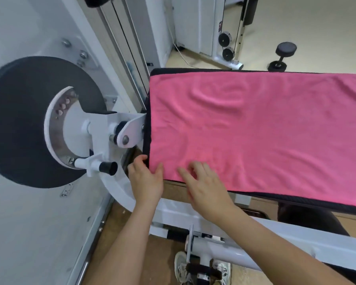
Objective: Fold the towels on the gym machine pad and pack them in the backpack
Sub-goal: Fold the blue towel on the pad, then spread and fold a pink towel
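Seems barely begun: grips the corner of the towel (255, 130) at 7 o'clock with the left hand (146, 179), thumb on top, and rests loosely curled fingertips of the right hand (206, 186) on the near hem just beside, holding nothing; no fold made, nothing packed, no backpack seen. Lies spread flat, pink and lightly rippled, along the black pad (173, 70) from centre out toward 3 o'clock.

One towel (255, 130) is lying on one pad (193, 70). Two hands are showing, a left hand (146, 179) and a right hand (206, 188). One disc (29, 120), one dumbbell (282, 56), two pulleys (224, 39) and two shoes (181, 268) are showing too.
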